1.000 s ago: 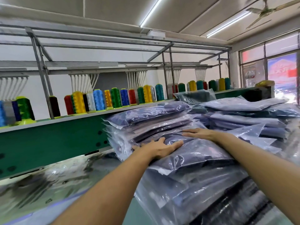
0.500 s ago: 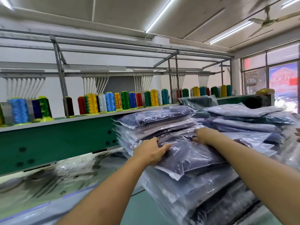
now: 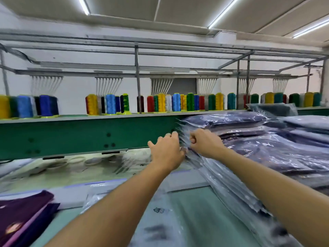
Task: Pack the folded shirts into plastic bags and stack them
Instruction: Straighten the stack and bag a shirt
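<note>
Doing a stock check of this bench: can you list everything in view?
bagged shirts: many, dark purple in clear plastic, stacked at right
thread spools: dozens, mixed colours, shelf behind
green beam: one, green, under the spools
unbagged shirts: a few, purple and navy, lower left
empty bags: several, clear, table centre
ceiling lights: several strips, white, overhead
left hand: one, at the stack's left edge
right hand: one, curled on bag edges

Colourful thread spools (image 3: 161, 102) stand in a long row on the green machine beam (image 3: 71, 136), under a grey metal frame (image 3: 136, 68). White rings (image 3: 76, 159) lie below the beam, and light strips (image 3: 222, 13) shine overhead.
</note>
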The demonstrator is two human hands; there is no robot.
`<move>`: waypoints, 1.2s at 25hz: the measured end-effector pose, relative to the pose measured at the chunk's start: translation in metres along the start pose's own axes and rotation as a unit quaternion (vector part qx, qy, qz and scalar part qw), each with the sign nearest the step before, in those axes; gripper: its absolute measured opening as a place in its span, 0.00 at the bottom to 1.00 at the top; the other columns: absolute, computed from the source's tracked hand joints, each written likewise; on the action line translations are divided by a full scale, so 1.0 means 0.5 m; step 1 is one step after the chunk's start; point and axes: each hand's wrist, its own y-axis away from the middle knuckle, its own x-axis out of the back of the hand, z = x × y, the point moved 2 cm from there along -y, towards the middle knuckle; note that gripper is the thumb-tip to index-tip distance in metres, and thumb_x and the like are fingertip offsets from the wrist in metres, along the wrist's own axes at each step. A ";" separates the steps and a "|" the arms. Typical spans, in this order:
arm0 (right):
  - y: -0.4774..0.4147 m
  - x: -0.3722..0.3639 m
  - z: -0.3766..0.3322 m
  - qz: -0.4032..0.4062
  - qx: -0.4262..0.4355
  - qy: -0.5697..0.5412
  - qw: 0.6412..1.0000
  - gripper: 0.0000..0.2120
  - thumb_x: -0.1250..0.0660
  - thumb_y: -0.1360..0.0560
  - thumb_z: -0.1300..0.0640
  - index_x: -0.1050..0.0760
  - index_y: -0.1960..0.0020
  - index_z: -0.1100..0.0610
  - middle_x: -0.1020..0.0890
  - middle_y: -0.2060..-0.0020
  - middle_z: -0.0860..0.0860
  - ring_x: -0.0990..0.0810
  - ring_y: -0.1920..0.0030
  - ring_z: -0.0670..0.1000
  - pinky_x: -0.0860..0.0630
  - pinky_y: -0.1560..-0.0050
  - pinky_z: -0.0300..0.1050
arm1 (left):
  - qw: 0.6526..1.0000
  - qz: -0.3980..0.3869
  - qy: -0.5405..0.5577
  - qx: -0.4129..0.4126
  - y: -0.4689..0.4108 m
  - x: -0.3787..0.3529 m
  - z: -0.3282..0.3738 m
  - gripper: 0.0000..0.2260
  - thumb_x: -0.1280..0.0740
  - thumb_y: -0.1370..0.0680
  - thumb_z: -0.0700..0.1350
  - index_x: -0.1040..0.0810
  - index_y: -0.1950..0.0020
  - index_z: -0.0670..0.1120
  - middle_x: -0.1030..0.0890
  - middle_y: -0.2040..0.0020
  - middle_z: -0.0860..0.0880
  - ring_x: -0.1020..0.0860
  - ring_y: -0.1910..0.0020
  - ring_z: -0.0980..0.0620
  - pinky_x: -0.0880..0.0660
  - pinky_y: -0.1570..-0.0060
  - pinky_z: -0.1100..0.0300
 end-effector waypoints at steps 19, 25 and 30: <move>0.267 -0.450 -0.306 -0.162 0.013 -0.164 0.973 0.07 0.36 0.31 0.56 0.34 0.64 0.52 0.24 0.65 0.48 0.24 0.56 0.54 0.32 0.64 0.48 | 0.931 -0.332 0.020 0.153 0.421 -0.150 -0.448 0.51 0.42 0.33 0.81 0.48 0.17 0.55 0.52 0.17 0.53 0.54 0.18 0.48 0.58 0.22 0.40; 0.255 -0.466 -0.213 -0.144 -0.092 -0.185 0.968 0.11 0.32 0.25 0.50 0.25 0.44 0.49 0.24 0.45 0.50 0.25 0.41 0.55 0.26 0.43 0.47 | 0.954 -0.215 0.070 0.195 0.377 -0.136 -0.506 0.15 0.32 0.25 0.66 0.25 0.44 0.59 0.23 0.35 0.56 0.30 0.30 0.47 0.47 0.26 0.36; 0.246 -0.454 -0.220 -0.180 -0.141 -0.299 0.926 0.10 0.32 0.27 0.56 0.26 0.46 0.53 0.17 0.59 0.51 0.18 0.60 0.52 0.22 0.58 0.43 | 0.965 -0.139 0.086 0.203 0.372 -0.166 -0.515 0.09 0.33 0.20 0.55 0.27 0.58 0.54 0.22 0.61 0.60 0.25 0.53 0.60 0.45 0.27 0.35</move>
